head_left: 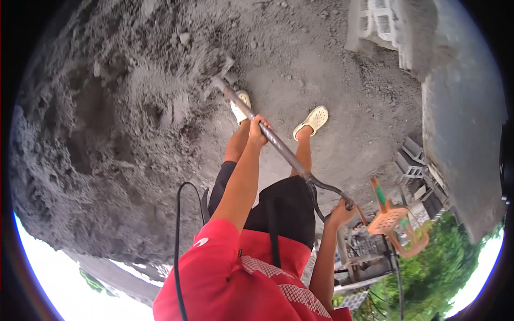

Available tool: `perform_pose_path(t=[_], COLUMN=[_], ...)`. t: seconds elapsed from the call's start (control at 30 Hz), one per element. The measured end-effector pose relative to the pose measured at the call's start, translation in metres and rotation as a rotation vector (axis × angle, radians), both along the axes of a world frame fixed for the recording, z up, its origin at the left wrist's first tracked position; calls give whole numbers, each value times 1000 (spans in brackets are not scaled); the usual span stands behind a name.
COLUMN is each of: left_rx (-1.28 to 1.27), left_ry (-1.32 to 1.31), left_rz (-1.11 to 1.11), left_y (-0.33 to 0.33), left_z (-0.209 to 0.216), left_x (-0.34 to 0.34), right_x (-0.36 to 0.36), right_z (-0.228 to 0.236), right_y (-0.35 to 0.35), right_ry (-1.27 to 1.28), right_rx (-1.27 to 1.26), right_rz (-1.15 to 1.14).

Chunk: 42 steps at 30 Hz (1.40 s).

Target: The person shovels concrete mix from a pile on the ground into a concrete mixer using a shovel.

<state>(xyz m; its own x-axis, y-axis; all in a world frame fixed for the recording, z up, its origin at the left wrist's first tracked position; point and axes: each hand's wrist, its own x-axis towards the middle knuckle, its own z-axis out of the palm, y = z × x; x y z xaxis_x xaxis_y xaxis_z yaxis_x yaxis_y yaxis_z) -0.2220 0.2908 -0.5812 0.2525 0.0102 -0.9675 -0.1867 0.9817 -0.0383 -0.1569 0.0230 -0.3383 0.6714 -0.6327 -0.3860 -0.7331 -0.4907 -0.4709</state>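
A shovel (284, 150) slants across the middle, from the ground at upper left down to its black handle at lower right. Gravelly grey material heaps over its blade (217, 65), so the blade's edges hardly show. My left hand (259, 130) is closed round the shaft about midway, over my left leg. Down by my right hip, my right hand (342, 212) is closed on the end of the forked handle. The shaft passes just beside one cream clog (242, 107); the other clog (315, 121) stands apart on the ground to the right.
Loose grey sand and gravel (107, 144) bank up along the left. Pale hollow blocks (381, 21) lie at upper right, beside a large grey sheet-like surface (463, 123). An orange plastic chair (386, 220) stands right of my right hand. A black cable (178, 241) loops near my left arm.
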Motion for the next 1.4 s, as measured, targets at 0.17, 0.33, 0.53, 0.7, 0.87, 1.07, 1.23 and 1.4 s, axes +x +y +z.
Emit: perform_pose_path(t=[0.17,0.33,0.53,0.7,0.87,1.07,1.23,1.4], left_rx=[238,444,1092,893,839,918,697,376], left_ry=[-25,98,-90,-276,-365,-760,-731,-701], left_rz=[40,-66,-320,-341,-642,-1254,-1651,-1443], left_y=[-3,-13,-14,-76,-221,-371,-452,-437], left_z=[66,252,389,528,601,610,565,568], left_x=[-25,25,89,214,292,252,265,275], right_x=[-17,-18,38,64,52,-87,-132,-134], right_z=[13,75,163,192,192,206,307,309], right_y=[-87,-122,-143,-182,-249,-310,-287,-218], right_ry=[-48,-190,-177,-340,-391,108,337,196], right_rx=[296,470,839,1084,1063,1112,1426,1216], right_rz=[-62,-145,-211,-288,-402,-652,-547,-776])
